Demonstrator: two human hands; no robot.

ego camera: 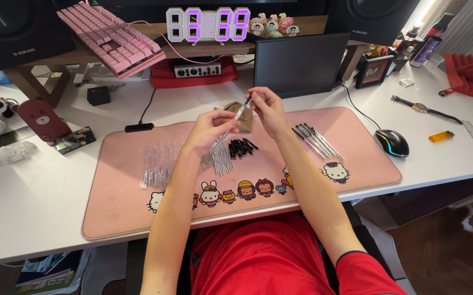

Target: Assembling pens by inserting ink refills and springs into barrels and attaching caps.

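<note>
Both hands are raised above the pink cartoon-printed desk mat (pixel 138 218) and meet on one slim clear plastic pen with a dark tip (pixel 236 117). The left hand (pixel 209 131) is closed around the pen's lower length, and the right hand (pixel 266 106) pinches its upper end between thumb and fingertips. The pen hangs tilted in the air over the middle of the mat, clear of everything lying there.

To do this joining well, I judge the left hand should keep the barrel steady while the right makes the small move — push or twist straight along the pen's axis, never across it, since so thin a tube would bend or slip. Holding it over the mat means a dropped piece lands softly, close to the rest.

On the mat lie a row of clear plastic barrels (pixel 157 161) to the left, a bundle of thin ink refills (pixel 221 158) and a heap of small black caps or tips (pixel 242 147) under the hands, and a fan of finished-looking clear pens (pixel 316 139) to the right. A black computer mouse (pixel 392 143) sits at the mat's right edge on the white tabletop (pixel 28 202).

Hard to tell — whether the right hand holds a separate cap or only the pen's end; the fingers cover the joint. A small brown object behind the hands is mostly hidden.
</note>
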